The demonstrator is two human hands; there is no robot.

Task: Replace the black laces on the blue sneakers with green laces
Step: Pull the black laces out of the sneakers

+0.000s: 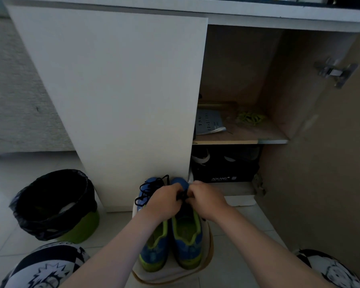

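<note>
1. Logged the blue sneakers point(154, 249) side by side, soles down, on a pale cloth point(175, 276) on the floor point(237, 265), just in front of the closed cabinet door point(116, 100).
2. Found the left hand point(164, 201) and right hand point(206, 199) meeting over the forward part of the sneaker on the right point(187, 233). Fingers were curled, and each hand seemingly pinched the black lace point(182, 196). Fingertips were partly hidden, so that hold was judged rather than seen.
3. Saw a loose black lace point(149, 188) in slack loops over the toe of the sneaker on the left point(155, 235).
4. Located the green laces point(250, 118) as 1 tangled bunch on the shelf point(241, 140) in the open cabinet, well apart from the sneakers and in neither hand.
5. Heading: toes pointed away from the person, toward the cabinet, with heels toward the knees. Both long axes ran near-to-far, roughly parallel.
6. Risks, as judged:
   - Could snag the lace in an eyelet under a hard pull and drag the unpinned sneaker forward into the door.
   - Could catch the slack loops on the left sneaker and knot the 2 laces together.
   - Could miss an eyelet in the dim light.
   - Would need to untangle the green bunch before threading.
</note>
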